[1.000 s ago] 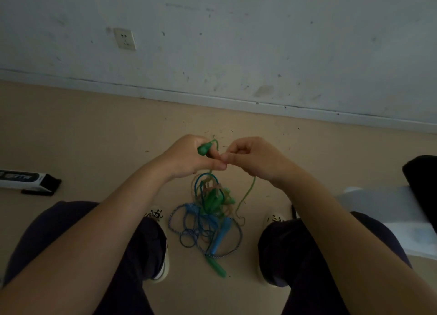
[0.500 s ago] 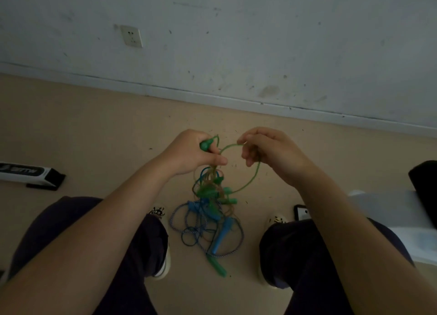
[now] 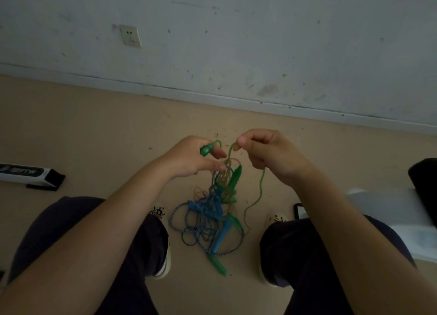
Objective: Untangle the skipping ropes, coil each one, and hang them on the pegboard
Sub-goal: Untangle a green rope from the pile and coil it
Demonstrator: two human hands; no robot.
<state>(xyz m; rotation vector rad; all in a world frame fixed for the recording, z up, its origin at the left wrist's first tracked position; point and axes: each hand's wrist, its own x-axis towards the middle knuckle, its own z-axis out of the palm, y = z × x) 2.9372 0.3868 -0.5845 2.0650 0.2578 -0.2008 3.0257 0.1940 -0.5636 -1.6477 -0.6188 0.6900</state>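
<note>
A tangle of green and blue skipping ropes (image 3: 212, 210) hangs from my hands down to the floor between my feet. My left hand (image 3: 194, 157) grips a green handle (image 3: 207, 149) and its thumb touches the knot of cords. My right hand (image 3: 267, 152) pinches a loop of the green rope (image 3: 260, 191), whose slack falls to the floor on the right. A blue handle (image 3: 221, 235) and another green handle (image 3: 216, 265) lie on the floor, and a third green handle (image 3: 235, 178) dangles in the tangle. No pegboard is in view.
A white wall with a socket (image 3: 130, 36) runs across the back. A long white and black box (image 3: 28, 175) lies on the floor at the left. A phone (image 3: 299, 210) and a pale bag or sheet (image 3: 383, 210) lie at the right, a black object (image 3: 423, 179) beyond.
Both hands have lifted the tangle higher off the floor. My right hand moved apart from the left and now pinches the green loop from above; the left thumb has stretched out to the knot.
</note>
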